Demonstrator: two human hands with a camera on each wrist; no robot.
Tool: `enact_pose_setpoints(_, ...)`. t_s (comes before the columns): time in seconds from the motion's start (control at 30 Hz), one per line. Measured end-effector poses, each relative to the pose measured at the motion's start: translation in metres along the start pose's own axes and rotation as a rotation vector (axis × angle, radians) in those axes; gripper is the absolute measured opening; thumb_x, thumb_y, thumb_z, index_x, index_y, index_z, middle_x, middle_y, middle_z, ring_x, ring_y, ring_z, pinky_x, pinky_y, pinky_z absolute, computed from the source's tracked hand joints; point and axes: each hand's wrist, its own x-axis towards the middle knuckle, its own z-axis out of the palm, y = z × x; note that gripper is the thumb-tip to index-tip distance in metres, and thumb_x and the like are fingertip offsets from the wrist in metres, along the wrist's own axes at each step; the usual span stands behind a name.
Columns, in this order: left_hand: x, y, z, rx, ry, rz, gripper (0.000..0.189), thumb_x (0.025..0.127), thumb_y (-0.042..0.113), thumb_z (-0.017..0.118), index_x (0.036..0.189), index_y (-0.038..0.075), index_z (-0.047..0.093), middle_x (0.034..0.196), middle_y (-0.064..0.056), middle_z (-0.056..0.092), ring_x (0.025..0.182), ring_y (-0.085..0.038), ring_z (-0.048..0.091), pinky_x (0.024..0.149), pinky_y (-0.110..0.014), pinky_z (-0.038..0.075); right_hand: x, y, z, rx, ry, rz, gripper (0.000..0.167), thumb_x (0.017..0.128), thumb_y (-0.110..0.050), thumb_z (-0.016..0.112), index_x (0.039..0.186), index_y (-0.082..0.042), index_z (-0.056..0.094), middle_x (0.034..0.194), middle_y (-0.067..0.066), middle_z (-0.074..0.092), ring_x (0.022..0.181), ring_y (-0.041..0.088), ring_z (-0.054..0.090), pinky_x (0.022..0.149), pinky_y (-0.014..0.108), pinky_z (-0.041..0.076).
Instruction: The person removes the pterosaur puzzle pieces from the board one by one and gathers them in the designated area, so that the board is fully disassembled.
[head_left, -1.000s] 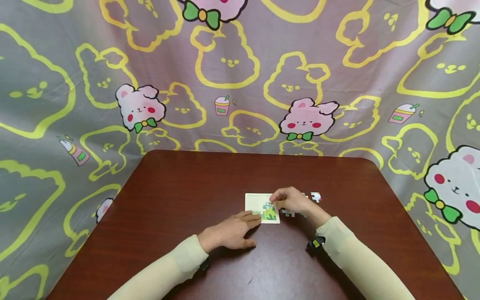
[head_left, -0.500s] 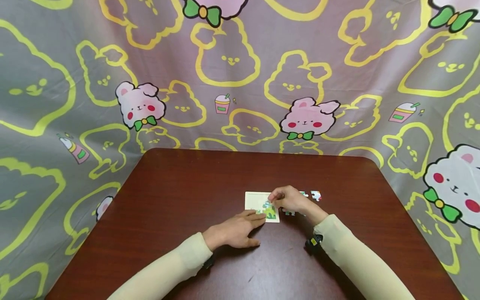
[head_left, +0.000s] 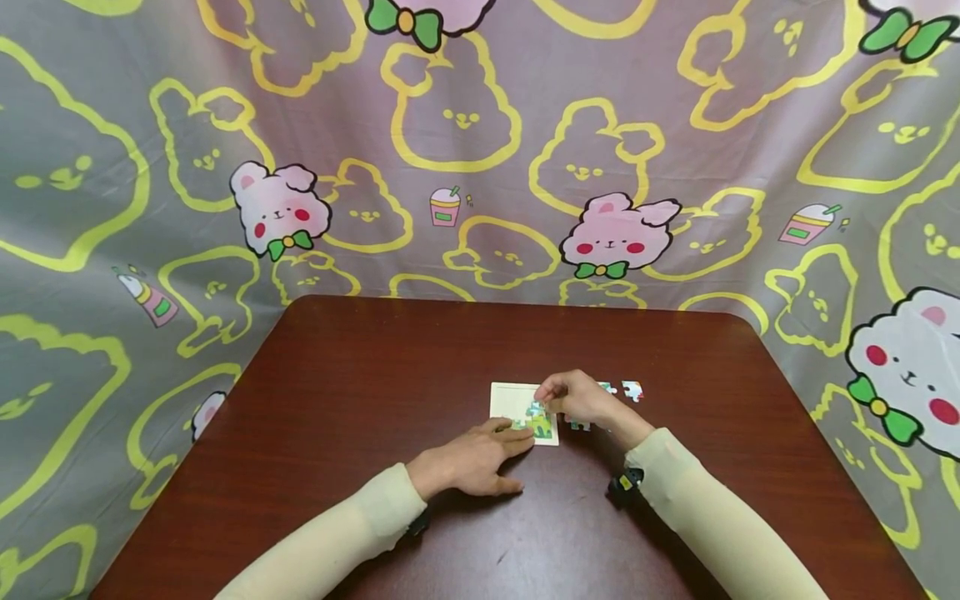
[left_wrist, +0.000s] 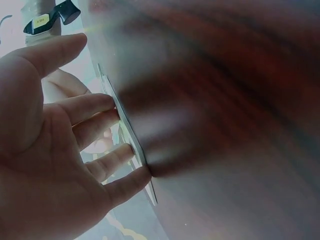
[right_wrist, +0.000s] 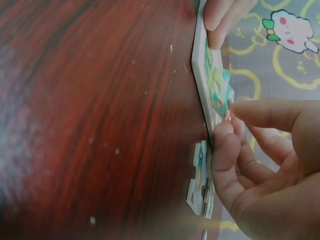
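Observation:
A small white puzzle tray [head_left: 510,403] lies on the dark wooden table [head_left: 360,392], with several green and teal pieces fitted in its near right corner. My right hand [head_left: 547,397] reaches over the tray's right side. Its thumb and forefinger pinch a teal puzzle piece [right_wrist: 222,100] against the tray [right_wrist: 201,60]. My left hand [head_left: 504,446] lies flat on the table with straight fingers [left_wrist: 107,106] touching the tray's near edge [left_wrist: 131,140]. In the right wrist view the left fingertips [right_wrist: 220,20] show at the tray's far end.
Loose puzzle pieces [head_left: 632,389] lie on the table right of the tray, more of them [right_wrist: 200,180] just under my right hand. A cartoon-print cloth [head_left: 465,150] hangs behind and around the table. A black wrist camera [head_left: 624,483] sits on the right sleeve.
My left hand has slid a little forward to the tray's near edge. My right hand has stayed over the tray's right side, shifting slightly left.

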Motion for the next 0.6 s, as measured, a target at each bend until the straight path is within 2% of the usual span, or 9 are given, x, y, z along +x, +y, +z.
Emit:
enact_pose_setpoints(0.23, 0.002, -0.0003, 0.0003, 0.007, 0.001, -0.006, 0.07, 0.093, 0.052, 0.062, 0.153, 0.02, 0.043, 0.161, 0.008, 0.036, 0.149, -0.029, 0.034, 0.121, -0.04, 0.032, 0.0014, 0.0025, -0.0006, 0.002, 0.003, -0.011, 0.017, 0.081, 0.006, 0.068, 0.096, -0.001, 0.073, 0.084, 0.011, 0.069, 0.066, 0.011, 0.057, 0.052, 0.025, 0.049)
enact_pose_setpoints(0.6, 0.0014, -0.0004, 0.0001, -0.015, -0.005, -0.01, 0.07, 0.093, 0.052, 0.062, 0.153, 0.02, 0.043, 0.161, 0.008, 0.037, 0.149, -0.03, 0.033, 0.12, -0.043, 0.034, -0.0018, -0.0004, -0.0033, -0.023, -0.004, -0.029, 0.011, 0.085, 0.001, 0.071, 0.093, -0.005, 0.076, 0.083, 0.009, 0.073, 0.065, 0.014, 0.06, 0.053, 0.026, 0.049)
